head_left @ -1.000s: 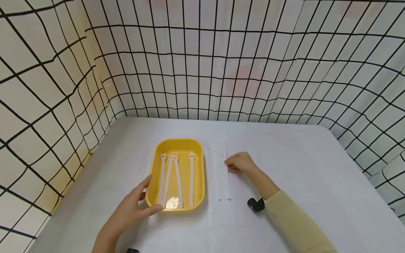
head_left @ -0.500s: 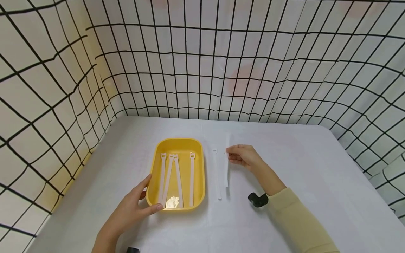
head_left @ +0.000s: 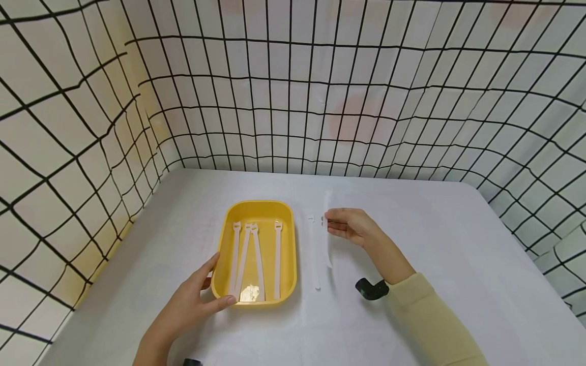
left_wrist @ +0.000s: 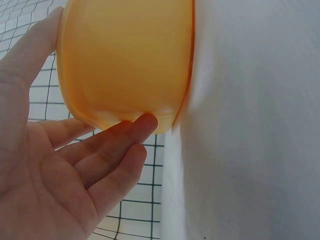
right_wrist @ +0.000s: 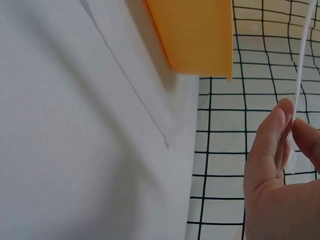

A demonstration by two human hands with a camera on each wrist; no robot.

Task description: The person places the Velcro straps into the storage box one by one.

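My left hand [head_left: 185, 304] holds the near left corner of a yellow tray [head_left: 269, 241], thumb at the rim and fingers along the side. Several white cable ties [head_left: 277, 262] with slotted heads lie in the tray. To its right, my right hand [head_left: 352, 226] pinches another white cable tie [right_wrist: 301, 55] between thumb and fingers near its head, raised off the table. Its tail [head_left: 328, 254] hangs down toward me. One more white cable tie [head_left: 315, 254] lies flat on the table between the tray and that hand, hard to see against the white.
A white-covered table [head_left: 435, 244] extends to both sides. Black wire mesh [head_left: 316, 91] stands along the back and sides. Black wrist-worn devices [head_left: 372, 288] sit at both wrists. A white cylindrical thing [head_left: 565, 259] shows beyond the mesh on the right.
My right hand has lifted the right-hand cable tie off the table, moving up and slightly away. The left hand and tray have stayed put.
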